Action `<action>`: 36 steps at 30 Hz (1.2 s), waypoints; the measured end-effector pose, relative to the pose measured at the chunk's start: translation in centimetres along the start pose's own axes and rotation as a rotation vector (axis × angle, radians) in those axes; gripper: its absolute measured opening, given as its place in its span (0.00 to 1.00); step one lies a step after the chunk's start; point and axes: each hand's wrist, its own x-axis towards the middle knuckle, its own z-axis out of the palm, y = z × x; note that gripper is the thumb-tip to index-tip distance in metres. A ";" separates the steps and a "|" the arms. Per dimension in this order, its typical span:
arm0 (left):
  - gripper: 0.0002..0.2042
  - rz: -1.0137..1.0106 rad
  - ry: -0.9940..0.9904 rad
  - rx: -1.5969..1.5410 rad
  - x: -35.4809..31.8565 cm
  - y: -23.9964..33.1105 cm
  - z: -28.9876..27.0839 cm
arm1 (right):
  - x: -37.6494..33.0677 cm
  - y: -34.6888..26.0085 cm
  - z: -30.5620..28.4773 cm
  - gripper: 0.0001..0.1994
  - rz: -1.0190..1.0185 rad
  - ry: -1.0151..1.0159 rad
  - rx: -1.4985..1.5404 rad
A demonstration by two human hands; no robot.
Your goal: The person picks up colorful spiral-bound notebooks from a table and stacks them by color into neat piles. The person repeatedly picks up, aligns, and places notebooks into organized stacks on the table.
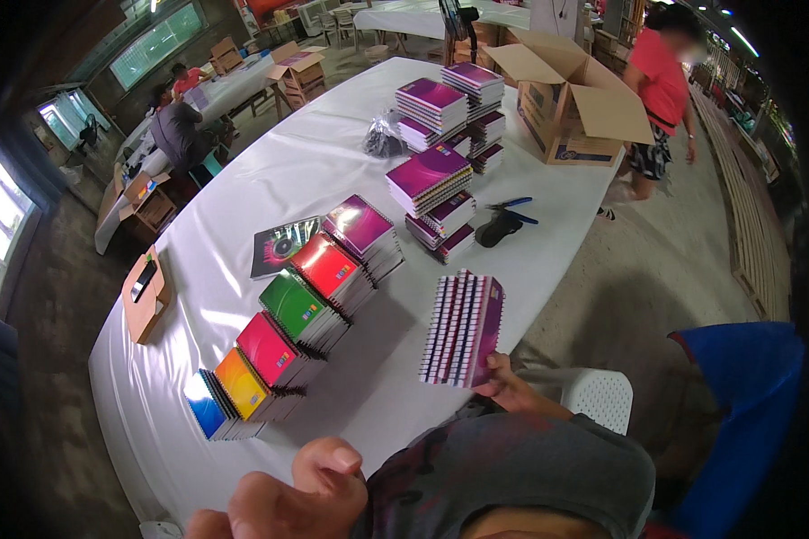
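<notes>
My right hand [505,384] grips a bundle of purple spiral notebooks [490,328] by its lower right side. The bundle stands on end at the table's near right edge, with several white-wired spines facing up and left. Low in front, my left hand [283,499] is raised close to the camera, fingers loosely bent and apart, with nothing visible in it. Past it runs a slanting row of spiral notebook stacks: blue [208,404], yellow [243,382], pink [270,346], green [297,305], red [325,265] and purple [360,225].
More purple notebook piles [430,175] stand farther back, near blue-handled pliers [512,216] and a clear bag of dark pieces [386,135]. An open carton [548,117] sits at the far right corner. A phone [142,280] lies on cardboard. A person [661,81] stands right; two sit far left.
</notes>
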 end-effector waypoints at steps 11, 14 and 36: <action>0.28 -1.066 0.166 0.356 -10.8 -12.5 -5.0 | -0.2 -0.7 -1.2 0.30 0.035 0.011 -0.148; 0.27 -1.120 0.211 0.249 -11.4 -12.7 -5.1 | -0.4 -0.7 -1.9 0.32 0.049 0.028 -0.178; 0.25 -0.907 -0.244 0.841 -10.9 -11.1 -4.5 | -1.5 -1.1 -2.7 0.36 0.164 0.372 -0.398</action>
